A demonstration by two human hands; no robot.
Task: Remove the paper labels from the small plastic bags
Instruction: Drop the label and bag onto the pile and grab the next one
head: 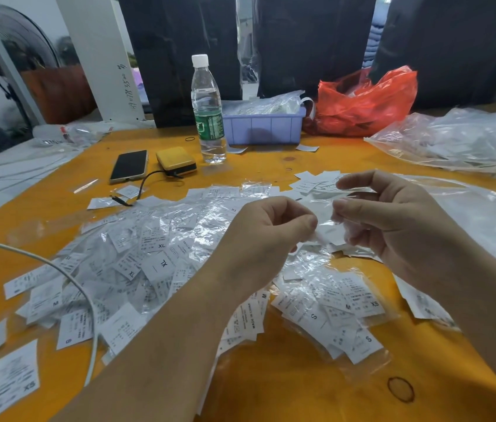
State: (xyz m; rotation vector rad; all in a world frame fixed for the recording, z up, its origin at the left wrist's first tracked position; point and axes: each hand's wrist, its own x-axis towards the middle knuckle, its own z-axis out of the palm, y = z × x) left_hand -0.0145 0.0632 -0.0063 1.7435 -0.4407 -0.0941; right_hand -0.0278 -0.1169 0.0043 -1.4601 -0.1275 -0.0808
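A small clear plastic bag (332, 205) is held up between the two hands at centre right of the frame, above the heap; a white paper label (329, 234) shows at its lower part, though the film is too glossy to tell whether the label is already partly out; the left hand (266, 236) has its fingers (307, 222) curled and pinching the near edge of bag or label, and the right hand (399, 220) pinches the far side with thumb and forefinger, the other fingers loosely bent.

The step in hand looks like the pulling apart: one hand steadies the bag while the other draws the label free; the next move likely calls for a firm pinch on paper alone, since thin film may slip or tear.

Below and to the left, a heap of bagged labels (149, 257) covers the orange surface (271, 385); loose labels (316, 182) lie just beyond the hands, which suggests many bags remain; further up stand a water bottle (208, 108), a purple tray (263, 127) and a red bag (365, 102).
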